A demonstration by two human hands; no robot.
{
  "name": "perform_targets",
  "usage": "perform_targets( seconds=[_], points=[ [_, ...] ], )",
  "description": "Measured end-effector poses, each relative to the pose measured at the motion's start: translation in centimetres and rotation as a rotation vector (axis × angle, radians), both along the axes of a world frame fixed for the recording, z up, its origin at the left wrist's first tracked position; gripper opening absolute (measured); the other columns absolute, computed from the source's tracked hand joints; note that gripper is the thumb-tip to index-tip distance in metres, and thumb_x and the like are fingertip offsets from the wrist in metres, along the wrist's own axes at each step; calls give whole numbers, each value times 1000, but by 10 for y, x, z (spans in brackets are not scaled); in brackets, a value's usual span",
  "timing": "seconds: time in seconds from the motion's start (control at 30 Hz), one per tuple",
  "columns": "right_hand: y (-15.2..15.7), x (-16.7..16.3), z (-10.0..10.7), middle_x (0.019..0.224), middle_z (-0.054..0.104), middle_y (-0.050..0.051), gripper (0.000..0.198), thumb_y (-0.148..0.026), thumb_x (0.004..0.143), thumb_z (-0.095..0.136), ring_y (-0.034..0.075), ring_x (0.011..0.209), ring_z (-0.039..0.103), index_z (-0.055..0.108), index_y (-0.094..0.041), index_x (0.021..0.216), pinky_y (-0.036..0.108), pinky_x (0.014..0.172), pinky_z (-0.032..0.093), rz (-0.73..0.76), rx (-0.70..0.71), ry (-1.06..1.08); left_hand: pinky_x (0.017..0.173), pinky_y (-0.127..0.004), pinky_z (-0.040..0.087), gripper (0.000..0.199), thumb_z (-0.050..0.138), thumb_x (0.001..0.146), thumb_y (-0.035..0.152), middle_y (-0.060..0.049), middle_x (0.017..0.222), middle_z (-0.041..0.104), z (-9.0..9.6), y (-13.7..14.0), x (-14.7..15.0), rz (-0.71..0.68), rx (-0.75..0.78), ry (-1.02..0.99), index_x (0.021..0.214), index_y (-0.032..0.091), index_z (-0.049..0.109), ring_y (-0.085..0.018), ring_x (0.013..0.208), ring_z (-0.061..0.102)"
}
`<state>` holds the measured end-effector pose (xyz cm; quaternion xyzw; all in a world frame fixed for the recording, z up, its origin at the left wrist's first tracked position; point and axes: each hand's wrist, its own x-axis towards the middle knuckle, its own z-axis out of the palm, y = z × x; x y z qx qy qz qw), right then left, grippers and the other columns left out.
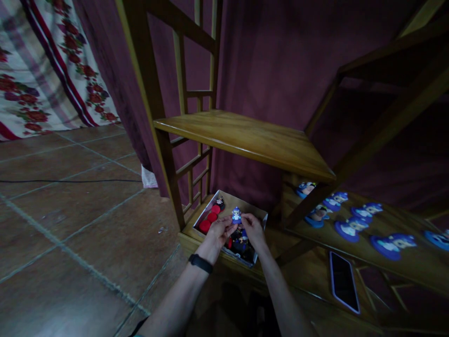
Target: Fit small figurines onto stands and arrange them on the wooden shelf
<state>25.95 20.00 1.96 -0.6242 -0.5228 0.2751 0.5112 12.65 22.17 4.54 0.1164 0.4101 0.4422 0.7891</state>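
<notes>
Between my two hands I hold a small blue and white figurine (pixel 236 215) upright, just above an open white box (pixel 257 211). My left hand (pixel 221 230) is closed on its base from the left, with a dark band on that wrist. From the right, the fingers of my right hand (pixel 253 228) pinch the same base. Inside the box lie several red discs (pixel 212 216), a dark figurine (pixel 220 202) at the far left corner, and a jumble of dark and blue figurines (pixel 242 238) partly hidden by my hands.
The box stands on the low board of a wooden shelf (pixel 245 135), under a higher board. To the right, several blue and white figurines (pixel 351 228) stand on another board. A phone (pixel 344 282) lies in front of them. A cable (pixel 70 181) crosses the tiled floor.
</notes>
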Motion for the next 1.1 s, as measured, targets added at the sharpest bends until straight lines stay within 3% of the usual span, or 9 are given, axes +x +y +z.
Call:
perform_targets(
  seconds=[0.47, 0.8, 1.1],
  points=[
    [3, 2, -8, 88, 68, 2, 27, -36, 77, 50, 17, 74, 63, 63, -22, 96, 30, 67, 52, 36, -46, 134, 63, -23, 54, 10, 59, 75, 0, -8, 69, 66, 0, 1, -2, -35, 1, 14, 76, 9, 62, -12, 59, 64],
    [4, 1, -9, 92, 68, 3, 28, -35, 74, 55, 18, 86, 63, 63, -20, 96, 33, 79, 49, 74, -74, 140, 62, -24, 55, 20, 63, 69, -2, -5, 68, 67, -1, -2, 0, -51, 10, 25, 84, 12, 59, -13, 58, 65],
    [6, -2, -16, 88, 68, 3, 26, -35, 72, 56, 18, 81, 62, 62, -21, 92, 31, 74, 50, 68, -40, 142, 62, -24, 54, 21, 66, 67, 0, -4, 68, 66, 0, -3, -1, -43, -8, 58, 82, 12, 58, -11, 56, 63]
  ],
)
